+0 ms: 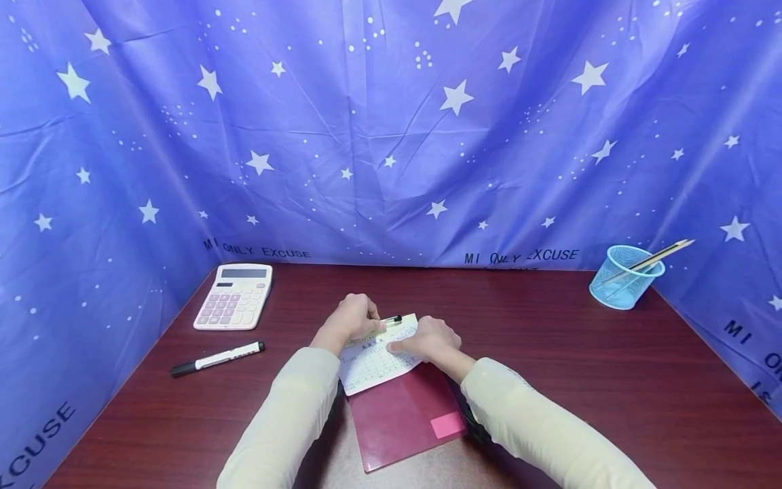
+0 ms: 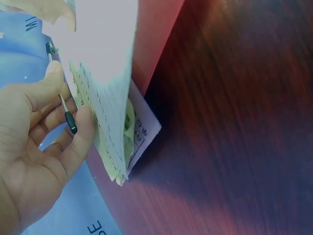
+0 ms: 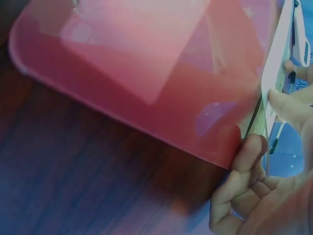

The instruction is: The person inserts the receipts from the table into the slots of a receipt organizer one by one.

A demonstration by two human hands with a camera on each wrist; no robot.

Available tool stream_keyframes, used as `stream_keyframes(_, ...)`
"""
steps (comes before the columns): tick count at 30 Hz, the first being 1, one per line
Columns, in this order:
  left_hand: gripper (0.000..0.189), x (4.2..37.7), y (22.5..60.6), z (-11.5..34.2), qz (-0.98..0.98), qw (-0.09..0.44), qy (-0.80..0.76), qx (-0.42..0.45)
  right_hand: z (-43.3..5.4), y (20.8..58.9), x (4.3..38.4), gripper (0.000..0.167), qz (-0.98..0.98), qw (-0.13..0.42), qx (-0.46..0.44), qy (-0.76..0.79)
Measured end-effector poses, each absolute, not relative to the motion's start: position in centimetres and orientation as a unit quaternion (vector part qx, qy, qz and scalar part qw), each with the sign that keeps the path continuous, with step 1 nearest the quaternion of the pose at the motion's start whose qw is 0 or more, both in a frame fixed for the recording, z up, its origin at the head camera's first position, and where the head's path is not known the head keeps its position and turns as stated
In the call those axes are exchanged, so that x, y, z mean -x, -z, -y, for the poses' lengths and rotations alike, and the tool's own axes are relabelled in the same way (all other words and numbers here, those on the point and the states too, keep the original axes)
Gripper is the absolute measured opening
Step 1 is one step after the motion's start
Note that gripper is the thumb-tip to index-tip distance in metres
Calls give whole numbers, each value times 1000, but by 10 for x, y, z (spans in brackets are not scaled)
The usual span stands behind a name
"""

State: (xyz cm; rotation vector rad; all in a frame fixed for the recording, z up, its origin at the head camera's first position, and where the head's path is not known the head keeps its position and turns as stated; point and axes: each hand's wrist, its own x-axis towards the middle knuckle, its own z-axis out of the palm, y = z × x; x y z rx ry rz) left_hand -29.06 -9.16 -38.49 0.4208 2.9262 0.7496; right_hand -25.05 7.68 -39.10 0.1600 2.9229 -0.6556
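A glossy dark red clip folder (image 1: 403,424) with a pink label lies at the front middle of the table, in the head view. Over its far part is a stack of papers (image 1: 374,370) with handwritten tables, its edge raised in the left wrist view. My left hand (image 1: 354,318) pinches a thin metal clip bar (image 2: 63,104) with black ends between thumb and fingers, at the papers' far edge. The right hand (image 1: 431,338) grips the papers at their right side, thumb on top and fingers underneath, beside the folder's edge. How the bar joins the folder is hidden.
At the left stand a white calculator (image 1: 235,297) and, nearer, a black-and-white marker (image 1: 218,358). A blue mesh pen cup (image 1: 624,278) holding pencils is at the far right. A starry blue curtain (image 1: 391,136) encloses the table's back and sides.
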Motion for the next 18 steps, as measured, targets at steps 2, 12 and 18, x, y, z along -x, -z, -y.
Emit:
stream_keyframes(2, 14, 291, 385, 92, -959, 47, -245, -137, -76, 391, 251, 57, -972, 71, -56, 217)
stream_keyframes(12, 18, 293, 387, 91, -956, 51, -258, -131, -73, 394, 254, 58, -974, 57, -67, 208)
stream_keyframes(18, 16, 292, 386, 91, -958, 52, -250, -129, -75, 390, 252, 49, -971, 72, -55, 220)
